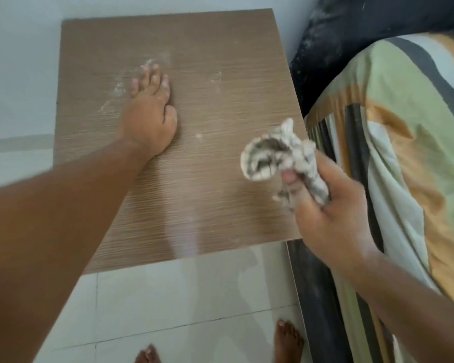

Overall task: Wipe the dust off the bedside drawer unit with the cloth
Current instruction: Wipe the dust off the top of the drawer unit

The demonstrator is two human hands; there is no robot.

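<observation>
Left hand (148,113): flat, fingers straight, pressing dusty drawer unit top (220,100) | Right hand (328,205): gripping crumpled cloth (278,155) above the top's right edge, beside bed (404,153)

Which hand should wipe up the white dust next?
The right hand: it grips the crumpled grey-white cloth over the brown wood-grain top of the bedside drawer unit. The left hand lies flat and bare by the white dust smears, holding nothing.
</observation>
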